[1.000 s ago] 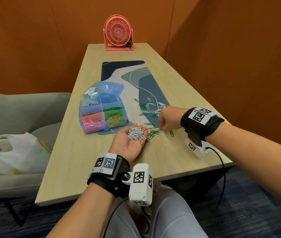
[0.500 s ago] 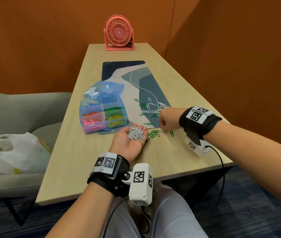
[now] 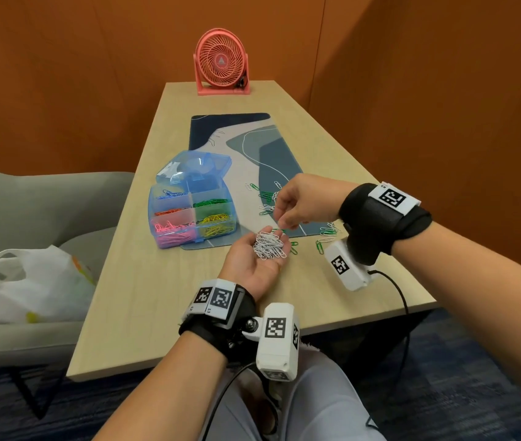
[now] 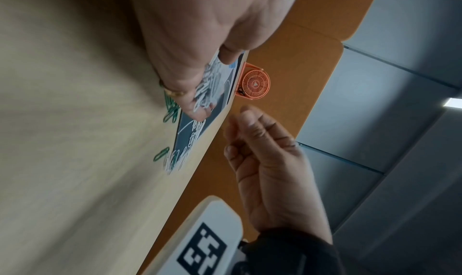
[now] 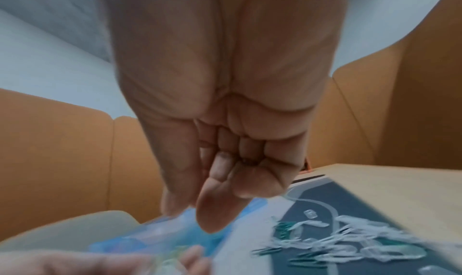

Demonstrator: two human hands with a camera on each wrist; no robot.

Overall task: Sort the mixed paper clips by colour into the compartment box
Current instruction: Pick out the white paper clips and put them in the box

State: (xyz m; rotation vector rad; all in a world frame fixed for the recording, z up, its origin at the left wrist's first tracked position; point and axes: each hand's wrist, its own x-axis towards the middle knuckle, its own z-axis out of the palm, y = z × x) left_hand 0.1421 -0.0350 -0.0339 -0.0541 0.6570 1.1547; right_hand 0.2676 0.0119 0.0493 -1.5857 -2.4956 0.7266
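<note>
The left hand [image 3: 254, 265] lies palm up on the near part of the table [image 3: 144, 300], fingers relaxed and slightly cupped, serving as a tray for a heap of white paper clips [image 3: 268, 246]; held flat and low like this, I judge, so that the pile stays put while more are added; the right hand [image 3: 303, 202] hangs just above and to the far right of that heap, thumb and forefinger drawn together and pointing down at it, the other fingers curled in; whether a clip is pinched between the tips I cannot tell, since the wrist view is blurred and shows nothing between them; the pose suits a drop into the waiting palm.

Just beyond the hands, loose green and white paper clips [image 3: 267, 202] lie scattered on the near right part of the patterned desk mat [image 3: 230, 128], with a few more green ones [image 3: 319, 246] on the bare wood to the right; these remain unsorted.

To the left stands the blue compartment box [image 3: 224, 205], its lid [image 3: 195, 167] thrown back on the far side so the cells stay open; blue, orange and pink clips fill the left cells, green and yellow the right; white seems the colour now being gathered.

At the far end stands a pink desk fan [image 3: 221, 62]; left of the table, a grey chair [image 3: 39, 205] holds a white plastic bag [image 3: 30, 281].
</note>
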